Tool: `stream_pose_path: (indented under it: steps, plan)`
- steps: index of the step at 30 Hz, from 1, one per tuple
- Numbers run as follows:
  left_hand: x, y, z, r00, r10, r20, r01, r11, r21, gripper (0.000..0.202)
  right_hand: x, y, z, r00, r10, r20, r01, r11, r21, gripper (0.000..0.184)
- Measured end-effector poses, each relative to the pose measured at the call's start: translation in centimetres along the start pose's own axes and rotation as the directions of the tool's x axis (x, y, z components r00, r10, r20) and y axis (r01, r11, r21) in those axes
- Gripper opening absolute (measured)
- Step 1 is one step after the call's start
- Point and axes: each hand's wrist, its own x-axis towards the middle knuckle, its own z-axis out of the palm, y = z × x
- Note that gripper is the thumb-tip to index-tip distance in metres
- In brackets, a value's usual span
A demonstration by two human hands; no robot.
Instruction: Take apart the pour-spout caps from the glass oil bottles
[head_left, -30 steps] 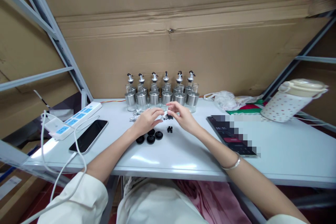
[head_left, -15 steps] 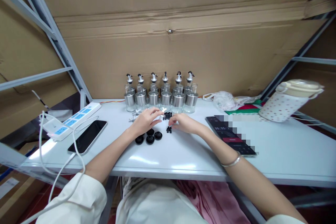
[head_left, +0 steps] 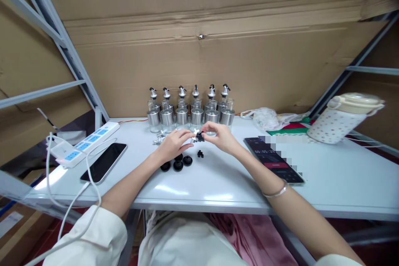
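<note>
My left hand [head_left: 176, 143] is closed in a pinch above the middle of the table, a small silver-white pourer part [head_left: 195, 134] at its fingertips. My right hand [head_left: 220, 138] has come up close to it, thumb and forefinger pinched on what looks like a small black part, mostly hidden. Small black parts [head_left: 200, 137] cluster just behind and between the fingertips. A smaller group of black plugs [head_left: 200, 154] lies nearer me. Several round black stoppers [head_left: 178, 166] sit below my left hand, and more silver pourer parts [head_left: 158, 139] lie beyond it.
Two rows of glass bottles with steel sleeves [head_left: 196, 115] stand at the back; the rear ones carry pourers. A power strip [head_left: 90, 143] and phone [head_left: 105, 163] lie left. Another phone [head_left: 274, 160], a plastic bag [head_left: 264, 119] and a dotted flask [head_left: 336, 121] are right.
My right hand has moved up and away from the small group of black plugs, to my left hand's fingertips. That group looks slightly smaller. My left hand has hardly moved.
</note>
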Motion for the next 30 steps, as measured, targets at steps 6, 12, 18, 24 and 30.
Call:
stream_pose_path:
  steps: [6,12,18,24,30]
  plan:
    - [0.05,0.14,-0.05,1.000,0.023,-0.017,-0.023,1.000,0.004,0.028,0.05,0.37,0.31,0.997,-0.015,-0.073,0.019,0.998,0.055,0.015]
    - [0.05,0.21,-0.03,0.998,0.056,-0.036,-0.055,0.998,0.026,0.027,0.01,0.52,0.61,0.997,-0.004,-0.082,0.012,0.995,0.102,0.016]
    - [-0.03,0.11,0.01,0.997,0.064,-0.037,-0.063,0.997,0.052,0.026,-0.09,0.44,0.70,0.992,0.006,-0.122,0.009,0.993,0.119,0.017]
    - [-0.02,-0.22,-0.23,0.996,0.083,-0.043,-0.080,0.994,0.068,0.026,-0.17,0.53,0.75,0.992,-0.016,-0.126,0.031,0.992,0.120,0.016]
    - [-0.02,-0.46,-0.23,0.991,0.120,-0.051,-0.115,0.989,0.097,0.027,-0.16,0.42,0.74,0.987,-0.064,-0.150,0.079,0.992,0.096,0.014]
